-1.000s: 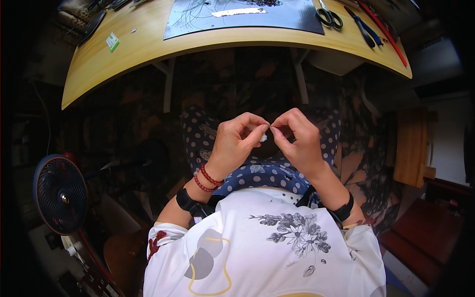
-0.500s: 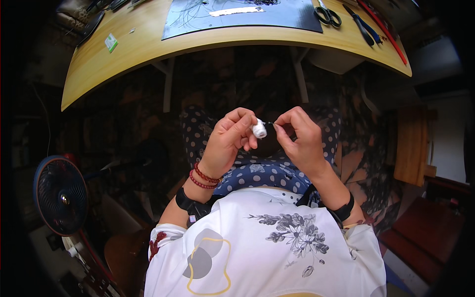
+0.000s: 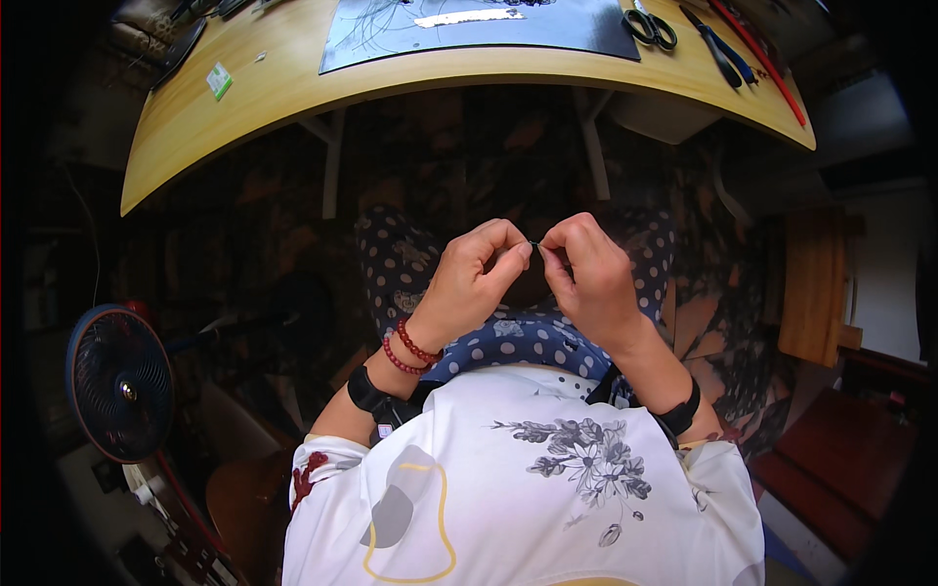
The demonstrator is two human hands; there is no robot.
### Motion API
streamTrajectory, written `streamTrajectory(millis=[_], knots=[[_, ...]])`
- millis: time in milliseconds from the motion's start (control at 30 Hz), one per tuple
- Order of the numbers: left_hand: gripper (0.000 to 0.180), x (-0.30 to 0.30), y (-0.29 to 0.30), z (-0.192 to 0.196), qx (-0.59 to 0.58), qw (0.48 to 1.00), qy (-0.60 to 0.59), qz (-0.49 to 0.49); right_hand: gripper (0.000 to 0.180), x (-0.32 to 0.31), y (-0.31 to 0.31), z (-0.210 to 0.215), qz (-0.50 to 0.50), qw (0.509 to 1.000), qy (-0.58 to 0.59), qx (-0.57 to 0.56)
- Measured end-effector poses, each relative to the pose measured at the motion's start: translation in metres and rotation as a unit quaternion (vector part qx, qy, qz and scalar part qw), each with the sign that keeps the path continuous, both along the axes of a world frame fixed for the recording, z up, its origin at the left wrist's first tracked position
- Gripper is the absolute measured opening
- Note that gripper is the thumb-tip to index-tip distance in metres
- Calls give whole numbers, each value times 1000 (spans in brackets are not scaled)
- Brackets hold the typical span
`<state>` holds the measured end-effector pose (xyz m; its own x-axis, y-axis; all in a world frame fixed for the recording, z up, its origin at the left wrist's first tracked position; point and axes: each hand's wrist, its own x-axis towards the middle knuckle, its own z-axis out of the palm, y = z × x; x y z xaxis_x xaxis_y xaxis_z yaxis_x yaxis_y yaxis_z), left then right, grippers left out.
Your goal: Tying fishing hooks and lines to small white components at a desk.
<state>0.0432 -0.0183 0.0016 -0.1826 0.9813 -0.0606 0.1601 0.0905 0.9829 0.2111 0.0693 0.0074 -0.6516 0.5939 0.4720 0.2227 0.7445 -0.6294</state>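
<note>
Over my lap, both hands are raised with their fingertips almost meeting. My left hand (image 3: 474, 273) is closed in a pinch, thumb against the bent forefinger. My right hand (image 3: 594, 278) pinches too, just across from it. Between the two pinches a short bit of thin dark strand (image 3: 533, 243) shows; whether it is thread or wire I cannot tell. No white wad is visible now; the curled left fingers may cover it.
Ahead stands a wooden table (image 3: 274, 103) with a dark mat (image 3: 479, 49) bearing loose strands and a white strip. Scissors (image 3: 649, 29), pliers (image 3: 723, 54) and a red rod (image 3: 767, 68) lie at its right, a green-white packet (image 3: 219, 81) at its left. A fan (image 3: 122, 386) stands left.
The left hand has turned over and moved right, its fingertips closing in on the right hand's. A white wad held in the left fingers has gone from sight. The right hand barely moved.
</note>
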Motion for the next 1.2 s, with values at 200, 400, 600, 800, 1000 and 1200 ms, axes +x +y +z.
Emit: streamTrajectory(millis=[200, 400, 600, 800, 1000, 1200], knots=[[17, -3, 0, -9, -47, 966, -255, 2, 23, 0, -2, 3, 26, 1000, 11, 1], [23, 4, -1, -6, -73, 942, -326, 10, 25, 1, -4, -3, 12, 999, 42, -8], [21, 9, -4, -6, -70, 944, -323, 8, 26, 1, -6, -6, -14, 998, 55, -14], [20, 10, -6, -4, -59, 956, -287, 11, 24, 3, -9, -5, -21, 998, 57, -19], [18, 5, -5, -13, -64, 965, -253, -4, 24, 8, -8, -10, -32, 996, 59, -65], [27, -17, -7, -17, -121, 940, -303, 103, 23, 11, 0, -2, -31, 998, 59, -7]])
